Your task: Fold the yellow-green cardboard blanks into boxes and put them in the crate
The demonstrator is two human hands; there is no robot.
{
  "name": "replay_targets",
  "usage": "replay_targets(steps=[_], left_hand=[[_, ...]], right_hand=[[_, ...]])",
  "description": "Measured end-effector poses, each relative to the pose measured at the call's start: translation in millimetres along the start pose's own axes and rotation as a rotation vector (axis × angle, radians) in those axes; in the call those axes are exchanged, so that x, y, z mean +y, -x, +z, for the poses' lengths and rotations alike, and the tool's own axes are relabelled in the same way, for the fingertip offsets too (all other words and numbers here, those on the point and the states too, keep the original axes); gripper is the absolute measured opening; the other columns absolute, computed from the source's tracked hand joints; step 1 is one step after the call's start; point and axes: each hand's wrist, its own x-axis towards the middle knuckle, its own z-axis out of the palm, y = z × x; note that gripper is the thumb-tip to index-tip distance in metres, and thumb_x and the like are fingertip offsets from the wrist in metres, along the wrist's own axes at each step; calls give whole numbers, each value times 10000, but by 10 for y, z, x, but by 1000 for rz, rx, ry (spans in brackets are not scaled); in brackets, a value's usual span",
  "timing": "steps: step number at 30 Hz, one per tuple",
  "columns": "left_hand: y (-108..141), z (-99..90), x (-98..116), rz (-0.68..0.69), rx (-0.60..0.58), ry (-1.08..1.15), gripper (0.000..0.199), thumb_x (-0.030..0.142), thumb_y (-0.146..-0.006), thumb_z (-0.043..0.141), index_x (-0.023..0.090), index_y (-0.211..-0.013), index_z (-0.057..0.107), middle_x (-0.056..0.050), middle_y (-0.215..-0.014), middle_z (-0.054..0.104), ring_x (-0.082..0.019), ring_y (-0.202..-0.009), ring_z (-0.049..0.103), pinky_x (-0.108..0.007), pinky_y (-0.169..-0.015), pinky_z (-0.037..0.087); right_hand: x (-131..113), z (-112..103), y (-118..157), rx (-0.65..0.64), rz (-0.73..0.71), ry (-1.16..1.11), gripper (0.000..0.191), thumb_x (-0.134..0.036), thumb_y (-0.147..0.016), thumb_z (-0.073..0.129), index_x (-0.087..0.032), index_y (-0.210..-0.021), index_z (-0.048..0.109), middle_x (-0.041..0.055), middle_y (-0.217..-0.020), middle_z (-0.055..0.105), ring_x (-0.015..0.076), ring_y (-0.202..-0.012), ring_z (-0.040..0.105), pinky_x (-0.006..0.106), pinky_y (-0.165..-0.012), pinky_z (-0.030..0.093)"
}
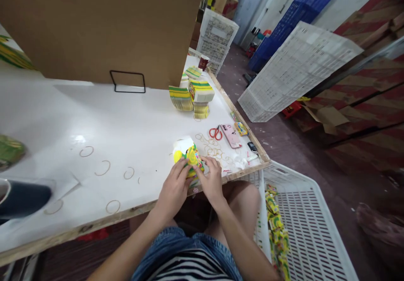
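Pack, yellow and green, one: at the near edge of the table, gripped from either side by left hand and right hand. Rubber bands, loose, beside it. Scissors, red-handled, next to pink phone. Printed stacks, beyond. Crate, white, right of table, holding packets.

Papery cards, glossy tabletop (edging rough wood).

Tabletop centre passable; cardboard panel blocks beyond.
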Motion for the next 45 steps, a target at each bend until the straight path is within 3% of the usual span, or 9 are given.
replay_targets(steps=[7, 14, 21, 26, 31, 37, 40, 43, 45], left_hand=[[20, 52, 47, -53, 31, 54, 395, 93, -898, 474, 212, -1273, 497, -163, -1334, 554, -304, -1289, 516, -535, -1028, 505], [72, 87, 70, -33, -29, 8, 561, 45, -841, 505, 194, -1374, 409, -197, -1396, 497, -330, -1347, 452, -552, -1046, 481], [-62, -99, 69, -25, -108, -69, 407, 237, -821, 668, 125, -1204, 590, -212, -1316, 600, -360, -1245, 559, -523, -989, 531], [-168, -236, 121, -31, -87, -16, 188, 227, -935, 500, 207, -948, 686, -90, -1083, 744, -273, -1054, 695, -417, -840, 620], [-122, -227, 264, 164, 115, -20, 225, 131, -950, 460, 191, -1035, 660, -87, -1019, 759, -231, -1043, 701, -379, -898, 607], [-74, -151, 410, 374, 172, 58, 238, 42, -918, 487, 147, -1072, 633, -105, -1012, 755, -213, -1069, 688, -358, -922, 596], [-48, -71, 474, 438, 132, 156, 230, 51, -900, 533, 139, -1085, 637, -110, -1021, 750, -222, -1098, 673, -357, -931, 586], [-5, -2, 554, 354, 117, 303, 261, 81, -880, 581, 175, -1113, 652, -135, -1187, 692, -252, -1197, 611, -410, -988, 544], [13, 30, 601, 145, 175, 461, 320, 136, -876, 608, 195, -1190, 631, -151, -1302, 625, -274, -1253, 564, -443, -1030, 499]], right_hand=[[-97, 12, 25, 54, 32, 0, 215, -309, -875, 631, -208, -1063, 645, 93, -992, 645, 270, -970, 544, 430, -879, 431], [-189, 91, -5, 84, 67, -155, 100, -167, -844, 566, -227, -889, 632, 70, -931, 627, 246, -936, 546, 405, -869, 445], [-116, -54, 26, 81, 134, -238, 131, -279, -862, 583, -211, -935, 669, 61, -922, 635, 213, -849, 534, 351, -786, 460], [-130, -203, 113, 66, 315, -404, 271, -425, -887, 553, -185, -842, 672, 38, -778, 638, 173, -680, 526, 306, -649, 445], [-121, -311, 119, -41, 471, -729, 399, -546, -851, 579, -165, -791, 679, 18, -657, 632, 130, -545, 488, 273, -555, 418], [-79, -407, 154, 3, 599, -917, 340, -476, -716, 764, -179, -839, 652, -43, -602, 577, 88, -510, 460, 206, -485, 361], [-49, -490, 218, -50, 583, -986, 317, -464, -705, 773, -184, -813, 670, -4, -701, 649, 126, -609, 556, 242, -575, 454], [10, -616, 309, -15, 550, -973, 271, -446, -752, 742, -193, -835, 690, 22, -797, 696, 169, -739, 623, 299, -717, 508], [49, -704, 378, 11, 552, -940, 261, -436, -764, 738, -192, -844, 692, 26, -813, 705, 179, -769, 636, 315, -757, 516]])
